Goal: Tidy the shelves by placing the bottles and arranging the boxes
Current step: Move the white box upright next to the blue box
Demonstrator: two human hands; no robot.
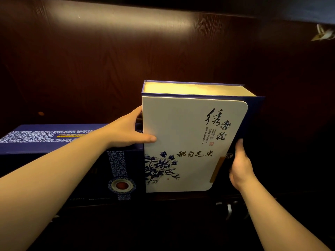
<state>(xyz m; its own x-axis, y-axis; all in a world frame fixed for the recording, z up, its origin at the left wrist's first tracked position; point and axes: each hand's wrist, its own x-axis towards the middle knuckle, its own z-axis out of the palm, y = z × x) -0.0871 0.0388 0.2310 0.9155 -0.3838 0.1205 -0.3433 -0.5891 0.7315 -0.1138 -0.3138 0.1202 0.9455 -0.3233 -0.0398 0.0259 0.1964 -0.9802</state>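
Light: dim, warm, from above | Glare: broad soft streak on the wooden back panel [126, 20] toward 12 o'clock | Brightest: white box [190, 142] top and face | Shadow: near-black below the shelf, 6 o'clock | Blur: smeared at 1–2 o'clock corner | Distortion: wide-angle bowing at edges

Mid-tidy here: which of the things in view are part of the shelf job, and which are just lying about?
Part of the job:
- white tea box, upright, held at both side edges
- left hand, thumb on its front
- right hand
- dark blue box, lying flat beside it

Just lying about:
- metal handle below
- pale object, top right, too blurred to identify
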